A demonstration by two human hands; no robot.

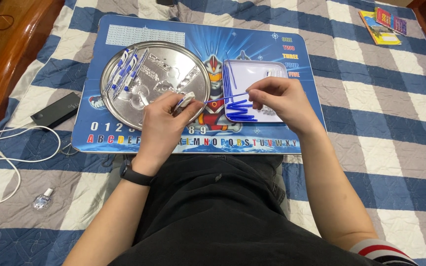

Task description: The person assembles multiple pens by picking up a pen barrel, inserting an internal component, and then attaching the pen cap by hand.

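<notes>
Left hand (166, 120) pinching a white pen barrel (187, 100), right hand (277, 98) pinching a blue refill (223, 98) level with its mouth, over the worktop (193, 143) middle, seemingly aligned for insertion.

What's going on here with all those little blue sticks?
A person sits at a small blue lap table on a striped blanket. The left hand holds a white pen barrel, and the right hand pinches a thin blue refill whose end meets the barrel. More refills lie in a white tray; finished-looking pens rest on a round metal plate.
</notes>
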